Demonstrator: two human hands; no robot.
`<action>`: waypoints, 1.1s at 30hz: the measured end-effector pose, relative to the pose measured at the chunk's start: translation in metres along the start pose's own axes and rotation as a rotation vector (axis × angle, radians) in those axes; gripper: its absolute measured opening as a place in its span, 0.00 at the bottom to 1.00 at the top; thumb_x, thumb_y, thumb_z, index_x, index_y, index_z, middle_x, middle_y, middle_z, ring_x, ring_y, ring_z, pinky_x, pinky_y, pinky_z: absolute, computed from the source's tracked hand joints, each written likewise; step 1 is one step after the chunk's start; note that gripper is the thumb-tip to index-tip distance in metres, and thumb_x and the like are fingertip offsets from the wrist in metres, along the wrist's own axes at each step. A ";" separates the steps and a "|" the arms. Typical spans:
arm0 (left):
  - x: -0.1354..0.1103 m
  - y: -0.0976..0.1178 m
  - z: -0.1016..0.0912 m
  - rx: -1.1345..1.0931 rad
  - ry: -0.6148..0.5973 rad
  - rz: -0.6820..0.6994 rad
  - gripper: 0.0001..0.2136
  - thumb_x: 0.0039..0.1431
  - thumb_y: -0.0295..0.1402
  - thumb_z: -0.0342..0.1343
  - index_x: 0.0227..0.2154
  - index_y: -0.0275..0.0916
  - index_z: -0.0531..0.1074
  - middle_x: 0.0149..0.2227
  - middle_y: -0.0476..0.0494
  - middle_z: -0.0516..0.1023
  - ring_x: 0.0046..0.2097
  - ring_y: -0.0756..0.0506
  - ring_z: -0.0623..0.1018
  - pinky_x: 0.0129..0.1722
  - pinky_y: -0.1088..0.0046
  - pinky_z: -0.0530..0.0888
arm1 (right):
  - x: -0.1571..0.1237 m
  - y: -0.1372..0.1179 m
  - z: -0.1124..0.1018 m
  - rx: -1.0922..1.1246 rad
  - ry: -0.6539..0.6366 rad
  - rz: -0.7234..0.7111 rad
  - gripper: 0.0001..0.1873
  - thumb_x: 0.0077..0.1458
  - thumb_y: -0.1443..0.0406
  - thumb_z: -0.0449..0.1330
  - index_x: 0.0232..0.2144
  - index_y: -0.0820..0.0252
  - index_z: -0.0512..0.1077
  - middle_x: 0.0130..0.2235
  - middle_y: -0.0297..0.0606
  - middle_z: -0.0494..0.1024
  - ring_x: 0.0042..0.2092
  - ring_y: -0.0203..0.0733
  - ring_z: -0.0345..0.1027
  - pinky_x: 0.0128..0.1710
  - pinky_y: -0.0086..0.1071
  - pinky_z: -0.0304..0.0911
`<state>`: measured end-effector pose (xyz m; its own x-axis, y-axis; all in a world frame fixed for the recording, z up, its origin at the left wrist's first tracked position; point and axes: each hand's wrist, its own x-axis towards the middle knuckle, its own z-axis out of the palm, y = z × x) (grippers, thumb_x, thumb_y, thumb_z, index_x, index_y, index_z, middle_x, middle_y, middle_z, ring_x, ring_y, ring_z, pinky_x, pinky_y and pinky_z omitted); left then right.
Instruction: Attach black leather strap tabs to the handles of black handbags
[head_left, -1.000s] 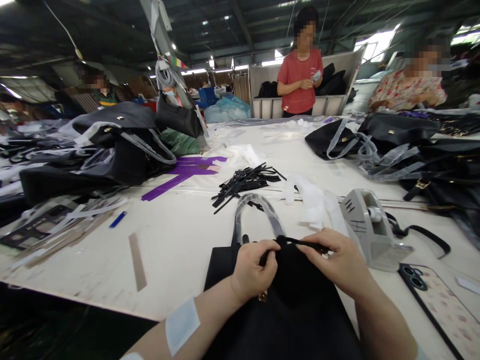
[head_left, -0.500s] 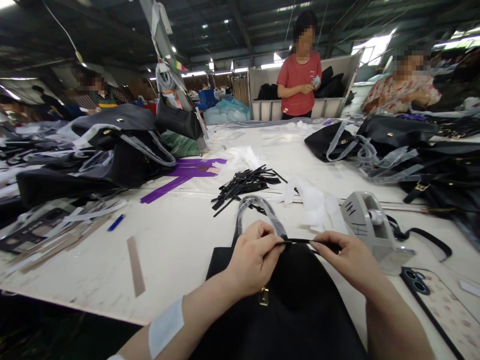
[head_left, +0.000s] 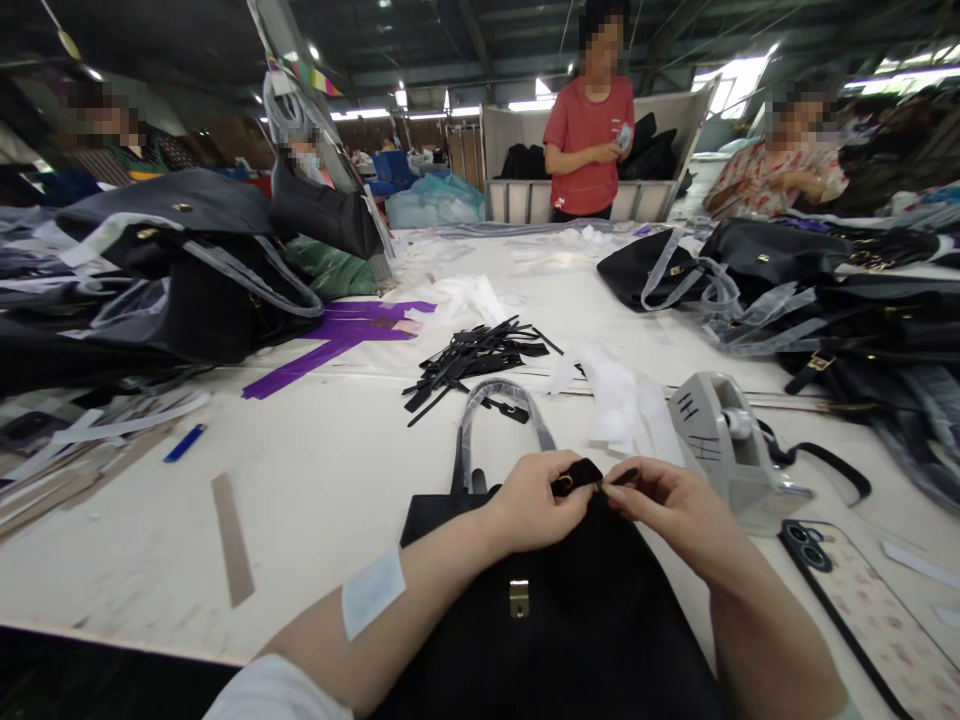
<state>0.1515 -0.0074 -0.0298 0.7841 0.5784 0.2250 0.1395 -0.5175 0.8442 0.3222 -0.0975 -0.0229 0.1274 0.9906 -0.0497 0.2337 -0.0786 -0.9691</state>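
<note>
A black handbag (head_left: 555, 620) with a gold clasp (head_left: 518, 597) lies on the white table (head_left: 330, 480) right in front of me. Its plastic-wrapped handle (head_left: 495, 410) arches away from me. My left hand (head_left: 536, 500) pinches a small black strap tab (head_left: 576, 477) at the bag's top edge. My right hand (head_left: 667, 505) is closed on the thin black strap end (head_left: 624, 476) just beside it. The two hands almost touch above the bag's rim.
A grey tape dispenser (head_left: 724, 450) and a phone (head_left: 862, 600) lie to my right. A heap of black strap pieces (head_left: 472, 360) sits beyond the bag, purple tape (head_left: 337, 340) further left. Piles of black bags (head_left: 172, 270) flank both sides. Other people stand and sit at the far edge.
My hands have drawn together at the bag's top edge; the strap stretched between them half a second ago is now bunched short. The view has shifted slightly right and down.
</note>
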 end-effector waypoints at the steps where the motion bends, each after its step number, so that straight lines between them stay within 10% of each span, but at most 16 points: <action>1: -0.001 0.000 -0.002 -0.025 -0.004 -0.003 0.06 0.56 0.29 0.51 0.30 0.36 0.73 0.29 0.48 0.75 0.31 0.50 0.72 0.32 0.77 0.67 | 0.001 0.001 0.001 0.016 0.027 0.005 0.14 0.53 0.55 0.63 0.32 0.61 0.75 0.28 0.36 0.75 0.31 0.40 0.68 0.31 0.29 0.64; 24: 0.000 -0.007 0.007 -0.157 0.112 -0.225 0.11 0.56 0.37 0.52 0.25 0.35 0.72 0.23 0.50 0.73 0.26 0.52 0.69 0.25 0.78 0.63 | 0.011 0.012 0.021 0.151 0.200 0.002 0.08 0.43 0.62 0.63 0.27 0.60 0.72 0.25 0.36 0.73 0.28 0.39 0.65 0.28 0.31 0.61; 33: 0.004 -0.007 0.000 -0.090 0.121 -0.143 0.08 0.58 0.35 0.52 0.30 0.37 0.72 0.28 0.49 0.74 0.30 0.50 0.71 0.30 0.76 0.66 | 0.010 0.004 0.022 0.354 0.025 0.023 0.11 0.47 0.58 0.60 0.23 0.59 0.66 0.23 0.34 0.64 0.27 0.39 0.57 0.27 0.32 0.56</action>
<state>0.1535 -0.0012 -0.0350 0.6813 0.7161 0.1515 0.1853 -0.3689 0.9108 0.3030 -0.0857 -0.0323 0.1534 0.9856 -0.0704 -0.1177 -0.0525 -0.9917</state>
